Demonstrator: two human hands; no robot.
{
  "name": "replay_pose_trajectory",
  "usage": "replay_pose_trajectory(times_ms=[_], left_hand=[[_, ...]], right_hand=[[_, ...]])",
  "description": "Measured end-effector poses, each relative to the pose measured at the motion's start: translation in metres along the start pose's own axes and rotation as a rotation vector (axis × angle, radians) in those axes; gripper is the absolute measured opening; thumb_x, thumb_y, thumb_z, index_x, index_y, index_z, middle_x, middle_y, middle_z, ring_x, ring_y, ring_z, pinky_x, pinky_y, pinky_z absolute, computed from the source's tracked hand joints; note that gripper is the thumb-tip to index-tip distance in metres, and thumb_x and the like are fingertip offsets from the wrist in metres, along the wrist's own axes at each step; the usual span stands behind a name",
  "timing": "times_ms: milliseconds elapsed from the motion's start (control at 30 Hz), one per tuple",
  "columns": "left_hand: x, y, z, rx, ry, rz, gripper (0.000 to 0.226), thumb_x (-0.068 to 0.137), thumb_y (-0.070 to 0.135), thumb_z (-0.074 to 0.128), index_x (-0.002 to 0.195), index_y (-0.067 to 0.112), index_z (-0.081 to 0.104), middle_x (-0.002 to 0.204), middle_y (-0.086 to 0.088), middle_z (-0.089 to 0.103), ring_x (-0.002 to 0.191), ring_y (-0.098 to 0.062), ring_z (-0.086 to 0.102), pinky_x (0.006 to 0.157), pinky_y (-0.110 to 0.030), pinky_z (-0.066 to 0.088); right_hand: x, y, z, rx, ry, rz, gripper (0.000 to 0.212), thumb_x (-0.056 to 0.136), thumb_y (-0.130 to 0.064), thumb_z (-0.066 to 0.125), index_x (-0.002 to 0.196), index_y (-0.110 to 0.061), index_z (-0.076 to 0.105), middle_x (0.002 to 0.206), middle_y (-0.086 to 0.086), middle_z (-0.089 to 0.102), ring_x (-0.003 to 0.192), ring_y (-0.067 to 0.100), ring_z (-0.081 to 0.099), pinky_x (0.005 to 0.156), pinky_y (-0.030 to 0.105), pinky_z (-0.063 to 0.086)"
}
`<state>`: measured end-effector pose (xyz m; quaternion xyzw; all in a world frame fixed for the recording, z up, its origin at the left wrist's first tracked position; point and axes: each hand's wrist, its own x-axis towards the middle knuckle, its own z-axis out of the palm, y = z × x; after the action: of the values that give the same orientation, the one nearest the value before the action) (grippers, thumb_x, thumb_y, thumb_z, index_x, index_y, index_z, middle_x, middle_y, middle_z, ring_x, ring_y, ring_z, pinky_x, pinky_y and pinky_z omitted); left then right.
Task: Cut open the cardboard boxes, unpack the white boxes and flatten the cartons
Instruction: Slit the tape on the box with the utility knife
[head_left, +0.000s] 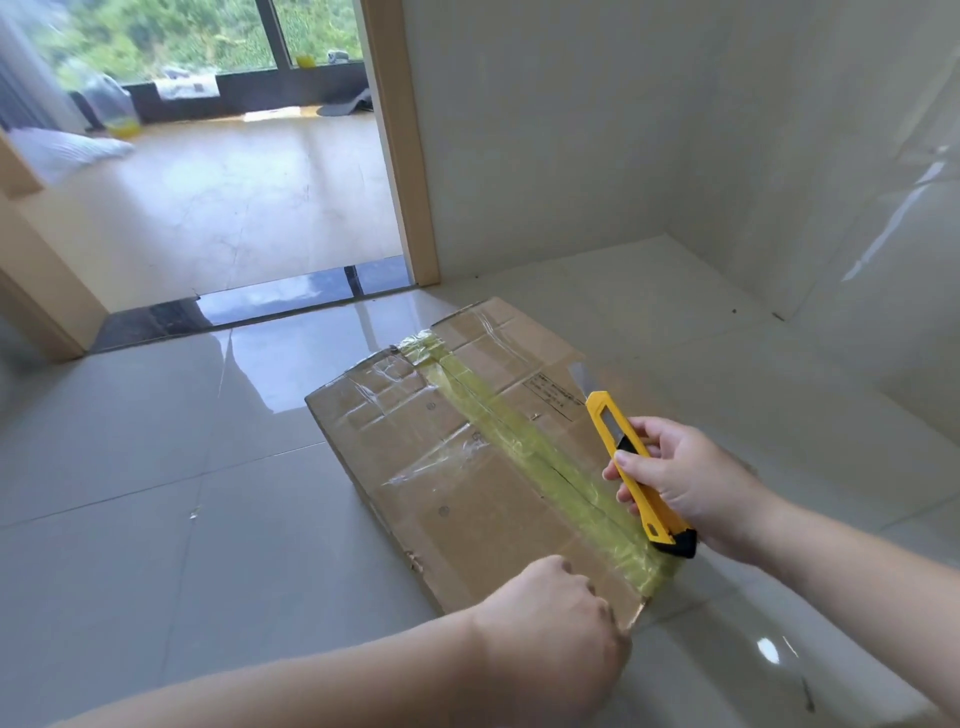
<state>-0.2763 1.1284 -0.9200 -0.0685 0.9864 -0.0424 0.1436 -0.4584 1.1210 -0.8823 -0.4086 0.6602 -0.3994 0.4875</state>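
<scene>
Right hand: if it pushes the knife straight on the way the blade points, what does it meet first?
Probably nothing near: the right hand holds the knife blade-up above the box, aimed past its far edge toward the wall. Depth is unclear.

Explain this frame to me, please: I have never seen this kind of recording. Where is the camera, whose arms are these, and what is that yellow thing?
There is no machine here. One wide-angle camera sits on a person's head and looks forward and down, so the two bare arms reaching in from the bottom are that person's own. A taped cardboard box sits on a glossy tiled floor, with a strip of yellowish tape along its middle seam. The right hand grips a yellow utility knife, its blade out and pointing away, held above the box beside the tape. The left hand holds the near edge of the box; how its fingers lie is hidden. Behind, a doorway opens onto another room with windows.
</scene>
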Motion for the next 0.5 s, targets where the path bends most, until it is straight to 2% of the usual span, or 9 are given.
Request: replay_pose_trajectory(times_ms=[67, 133, 167, 267, 367, 433, 500], left_hand=[[-0.004, -0.004, 0.006, -0.019, 0.108, 0.067, 0.031, 0.077, 0.038, 0.066, 0.059, 0.024, 0.044, 0.051, 0.007, 0.048, 0.047, -0.010, 0.047, 0.046, -0.018, 0.034], [-0.012, -0.018, 0.003, -0.188, 0.190, 0.119, 0.024, 0.086, 0.041, 0.061, 0.069, 0.025, 0.055, 0.062, 0.007, 0.053, 0.057, -0.016, 0.050, 0.054, -0.022, 0.034], [-0.015, -0.026, 0.000, -0.261, 0.235, 0.083, 0.027, 0.089, 0.045, 0.056, 0.074, 0.023, 0.060, 0.067, 0.006, 0.056, 0.062, -0.019, 0.052, 0.058, -0.024, 0.034], [-0.021, -0.062, -0.002, -0.243, 0.353, -0.234, 0.031, 0.091, 0.042, 0.041, 0.089, 0.017, 0.060, 0.088, -0.002, 0.060, 0.083, -0.025, 0.057, 0.071, -0.032, 0.041], [-0.026, -0.112, 0.012, -0.263, 0.354, -0.588, 0.028, 0.095, 0.037, 0.039, 0.107, 0.018, 0.056, 0.113, -0.003, 0.053, 0.108, -0.025, 0.050, 0.088, -0.034, 0.040], [-0.033, -0.143, 0.025, -0.287, 0.353, -0.720, 0.032, 0.096, 0.041, 0.038, 0.116, 0.022, 0.053, 0.123, 0.001, 0.050, 0.117, -0.022, 0.045, 0.096, -0.034, 0.039], [-0.039, -0.158, 0.038, -0.284, 0.306, -0.743, 0.039, 0.097, 0.045, 0.035, 0.129, 0.025, 0.047, 0.137, 0.004, 0.043, 0.130, -0.020, 0.037, 0.106, -0.034, 0.033]], right_hand=[[0.004, 0.001, 0.007, -0.021, -0.025, 0.003, 0.020, 0.095, -0.006, 0.053, 0.109, -0.022, 0.056, 0.087, 0.013, 0.067, 0.064, 0.016, 0.061, 0.061, 0.031, 0.053], [0.007, 0.001, 0.013, -0.024, -0.042, 0.013, 0.022, 0.096, -0.007, 0.053, 0.106, -0.026, 0.056, 0.088, 0.013, 0.067, 0.065, 0.018, 0.061, 0.063, 0.033, 0.055], [0.009, 0.000, 0.015, -0.025, -0.048, 0.016, 0.022, 0.096, -0.008, 0.053, 0.105, -0.027, 0.055, 0.088, 0.014, 0.066, 0.065, 0.019, 0.061, 0.063, 0.034, 0.055], [0.015, -0.002, 0.019, -0.036, -0.049, 0.002, 0.023, 0.097, -0.007, 0.051, 0.112, -0.023, 0.055, 0.088, 0.015, 0.065, 0.064, 0.020, 0.060, 0.062, 0.035, 0.054], [0.023, -0.005, 0.025, -0.076, -0.036, -0.028, 0.024, 0.097, -0.006, 0.051, 0.112, -0.024, 0.055, 0.085, 0.012, 0.064, 0.062, 0.019, 0.059, 0.063, 0.035, 0.053], [0.030, -0.008, 0.031, -0.104, -0.048, -0.053, 0.025, 0.096, -0.006, 0.050, 0.107, -0.028, 0.056, 0.084, 0.011, 0.064, 0.061, 0.019, 0.058, 0.063, 0.036, 0.053], [0.039, -0.012, 0.037, -0.154, -0.059, -0.080, 0.028, 0.096, -0.006, 0.051, 0.103, -0.033, 0.056, 0.084, 0.010, 0.065, 0.060, 0.017, 0.060, 0.061, 0.034, 0.053]])
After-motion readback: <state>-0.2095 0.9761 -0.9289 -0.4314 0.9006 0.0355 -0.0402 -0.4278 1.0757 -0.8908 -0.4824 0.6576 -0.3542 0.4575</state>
